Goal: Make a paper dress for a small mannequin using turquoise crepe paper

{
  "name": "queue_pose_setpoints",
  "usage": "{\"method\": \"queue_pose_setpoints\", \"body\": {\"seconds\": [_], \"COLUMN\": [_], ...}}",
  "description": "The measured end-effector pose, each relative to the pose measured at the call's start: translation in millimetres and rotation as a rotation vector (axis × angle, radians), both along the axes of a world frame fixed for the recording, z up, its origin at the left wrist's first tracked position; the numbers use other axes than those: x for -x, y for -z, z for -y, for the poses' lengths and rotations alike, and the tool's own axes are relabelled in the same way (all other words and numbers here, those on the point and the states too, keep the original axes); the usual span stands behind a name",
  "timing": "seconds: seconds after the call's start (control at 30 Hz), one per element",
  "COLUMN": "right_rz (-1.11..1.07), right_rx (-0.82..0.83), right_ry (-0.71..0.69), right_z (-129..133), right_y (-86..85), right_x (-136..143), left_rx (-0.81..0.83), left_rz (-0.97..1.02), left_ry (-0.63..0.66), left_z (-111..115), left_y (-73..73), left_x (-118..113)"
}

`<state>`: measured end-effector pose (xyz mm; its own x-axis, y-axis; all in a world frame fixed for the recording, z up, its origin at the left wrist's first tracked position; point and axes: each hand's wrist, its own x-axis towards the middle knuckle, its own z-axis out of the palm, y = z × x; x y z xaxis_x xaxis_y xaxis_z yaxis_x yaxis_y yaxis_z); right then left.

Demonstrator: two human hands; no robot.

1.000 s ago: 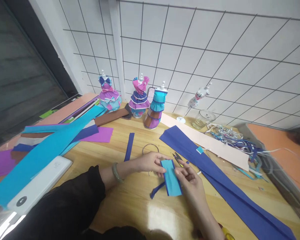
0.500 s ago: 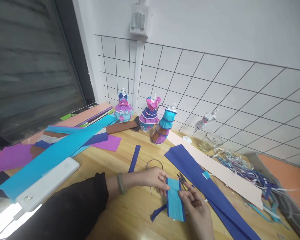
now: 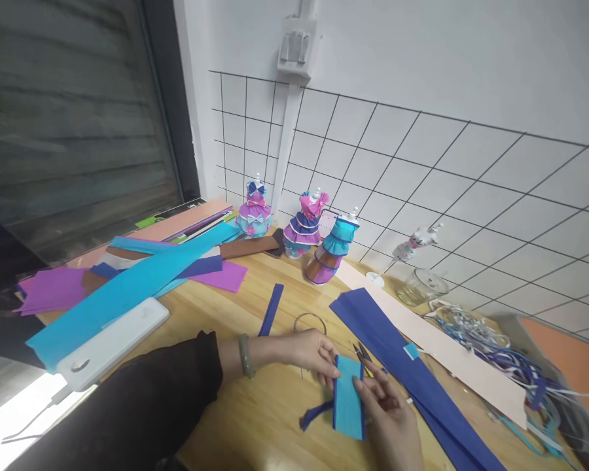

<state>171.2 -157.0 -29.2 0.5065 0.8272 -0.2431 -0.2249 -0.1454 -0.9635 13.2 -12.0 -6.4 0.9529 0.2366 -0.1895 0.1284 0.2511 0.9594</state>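
Observation:
A light blue strip with dark blue edges (image 3: 348, 399) is held upright between both hands above the wooden table. My left hand (image 3: 315, 353) pinches its upper left edge. At the right edge, my right hand (image 3: 387, 405) grips it between thumb and fingers. Small scissors (image 3: 362, 354) show just behind the right fingers; whether the hand also holds them is hard to tell. A narrow dark blue strip (image 3: 315, 414) lies left of the piece, and a thin ring (image 3: 310, 315) is behind my left hand.
Small dress forms in ruffled paper dresses (image 3: 302, 226) stand at the back, near a glass bowl (image 3: 422, 286). A long dark blue strip (image 3: 397, 360) runs along the right, beside piled ribbon scraps (image 3: 481, 333). Light blue paper (image 3: 142, 281) and a white device (image 3: 112, 340) lie left.
The view has swung slightly left, so the scene sits farther right. Both hands keep hold of the light blue strip, with little change in their grip.

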Motion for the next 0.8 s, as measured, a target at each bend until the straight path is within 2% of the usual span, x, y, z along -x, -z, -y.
{"method": "queue_pose_setpoints", "body": {"seconds": [0.17, 0.3, 0.4, 0.57, 0.8], "right_rz": [0.051, 0.06, 0.087, 0.133, 0.252], "right_rx": [-0.001, 0.01, 0.009, 0.04, 0.083], "right_ry": [0.042, 0.059, 0.064, 0.14, 0.161], "right_z": [1.7, 2.9, 2.7, 2.7, 2.9], "right_y": [-0.5, -5.9, -14.1, -27.5, -33.4], "right_x": [-5.6, -8.1, -6.9, -5.6, -8.2], "left_rx": [-0.019, -0.104, -0.207, -0.424, -0.775], "left_rz": [-0.008, -0.023, -0.058, -0.114, -0.197], "left_ry": [-0.097, -0.275, -0.437, -0.609, -0.69], "left_z": [-3.3, -12.0, -20.6, -37.2, -52.3], "left_y": [-3.9, -7.4, -9.7, -5.6, 2.5], "left_x": [-0.5, 0.3, 1.3, 5.3, 12.5]}}
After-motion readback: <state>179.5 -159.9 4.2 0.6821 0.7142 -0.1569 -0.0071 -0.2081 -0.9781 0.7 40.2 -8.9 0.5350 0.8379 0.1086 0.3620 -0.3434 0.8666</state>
